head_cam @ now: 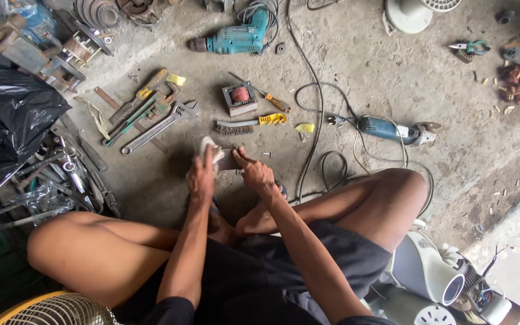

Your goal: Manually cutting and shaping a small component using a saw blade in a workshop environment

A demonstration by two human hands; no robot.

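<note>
I sit cross-legged on a concrete floor. My left hand [201,174] grips a pale cloth [210,146] and presses it onto a small flat grey metal piece [229,161] lying on the floor. My right hand [254,173] holds that piece down at its right end, index finger stretched along its edge. Just beyond lie a wire brush with a yellow handle [249,124] and a small transformer with a red coil [239,97].
Wrenches and pliers [151,117] lie at the upper left beside a black plastic bag [13,108] and loose spanners. A teal drill [236,38], a blue angle grinder [392,130] and black cables [314,120] cross the floor. Fan parts [434,277] stand at lower right.
</note>
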